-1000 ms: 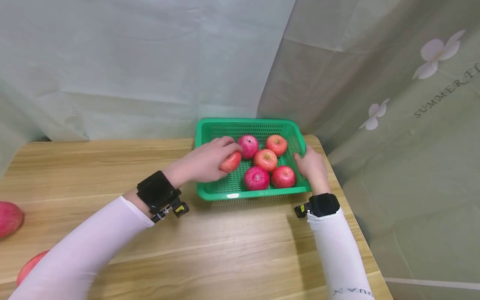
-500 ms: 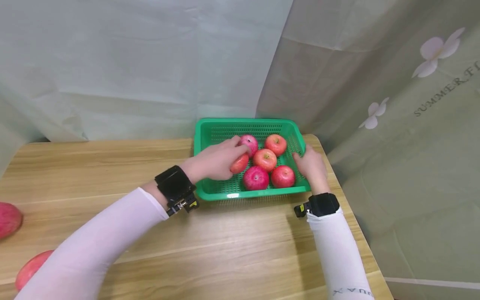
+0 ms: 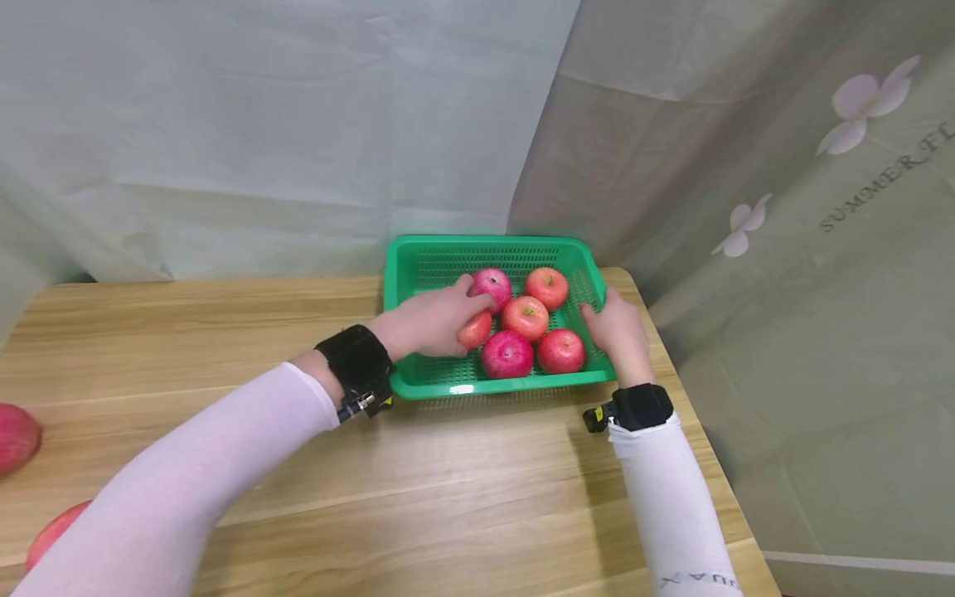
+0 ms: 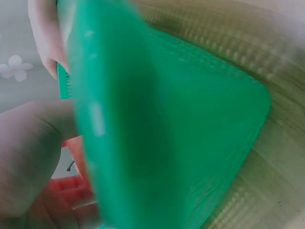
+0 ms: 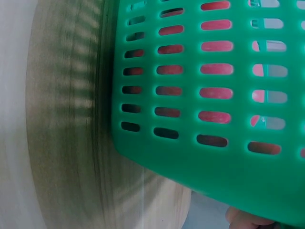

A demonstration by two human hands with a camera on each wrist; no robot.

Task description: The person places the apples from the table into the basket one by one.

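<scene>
A green basket (image 3: 418, 265) stands at the far right corner of the table (image 3: 448, 481), and everything else lies in or around it. The left hand (image 3: 429, 322) reaches over the basket's left rim and grips an apple (image 3: 475, 329), fingers curled over its top, low in the left half of the basket and touching or nearly touching the fruit next to it. Four more apples lie loose in the basket: a pinkish one (image 3: 491, 287) just behind the held one, an orange-red one (image 3: 546, 287) toward the back right, one (image 3: 525, 317) in the middle, and two at the front, a deep pink one (image 3: 507, 354) and a red one (image 3: 560, 351). The right hand (image 3: 618, 330) holds the basket's right rim, fingers hooked over the edge and thumb side inward. In the left wrist view the basket wall (image 4: 157, 124) fills the frame, blurred, with red fruit below it. In the right wrist view the slotted basket side (image 5: 209, 157) shows red through its holes. Far left of the basket, at the table's near left edge, two more apples (image 3: 16, 437) (image 3: 52, 535) lie partly out of frame.
</scene>
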